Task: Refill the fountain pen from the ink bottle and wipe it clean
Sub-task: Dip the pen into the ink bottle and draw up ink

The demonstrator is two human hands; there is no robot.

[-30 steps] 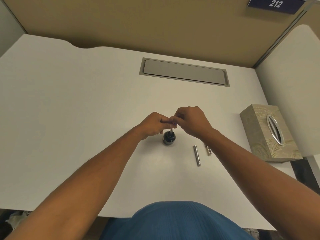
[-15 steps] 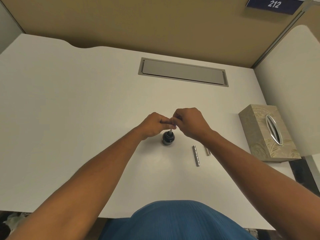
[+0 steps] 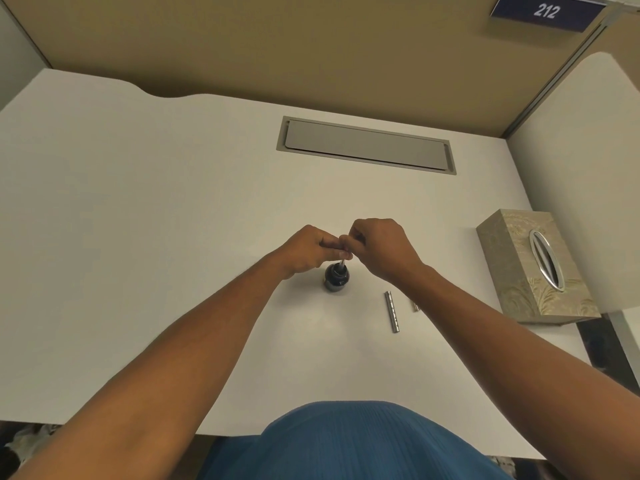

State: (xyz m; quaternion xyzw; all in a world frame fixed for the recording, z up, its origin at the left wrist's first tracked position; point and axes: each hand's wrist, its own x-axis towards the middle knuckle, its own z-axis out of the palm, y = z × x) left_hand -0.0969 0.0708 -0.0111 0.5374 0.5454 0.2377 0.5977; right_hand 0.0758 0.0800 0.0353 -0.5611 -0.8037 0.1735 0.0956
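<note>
Pen section (image 3: 342, 264) stands nib-down in open ink bottle (image 3: 336, 277), mid-desk. Left hand (image 3: 309, 249) and right hand (image 3: 380, 247) both pinch its top; filling likely underway. Barrel (image 3: 392, 311) lies apart. Tissue box (image 3: 535, 268) untouched; wiping, reassembly remain.

- Desk (image 3: 138, 220): left half and far centre lie open for passage.
- Ink bottle (image 3: 336, 277): stands mid-desk, directly under both hands.
- Metal tube (image 3: 392, 311): lies just right of the bottle.
- Tissue box (image 3: 530, 268): blocks the right edge.
- Partition wall (image 3: 277, 46): closes the far side.
</note>
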